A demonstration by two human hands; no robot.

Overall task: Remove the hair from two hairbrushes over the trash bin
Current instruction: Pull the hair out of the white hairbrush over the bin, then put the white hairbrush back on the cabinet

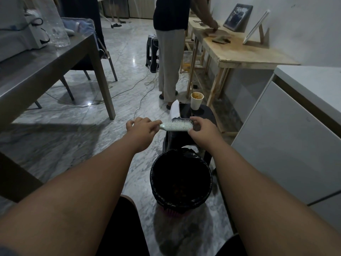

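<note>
While the pale hairbrush (176, 126) hung level, bristles upward, above the far rim of the trash bin (153, 179), the left hand (142, 127) curled round its handle and the right hand (202, 129) pinched the head's end. The black-lined bin held dim brownish scraps. Behind, a paper cup (197, 100) of orange matter stood on a dark stool (205, 110).

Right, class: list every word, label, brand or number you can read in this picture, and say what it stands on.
No text can be read anywhere in this view.
On the framed picture: a dark image, any writing too blurred to read.
On the paper cup: no print shows.
On the hairbrush: no brand shows.
On the white machine: no legible label.
</note>
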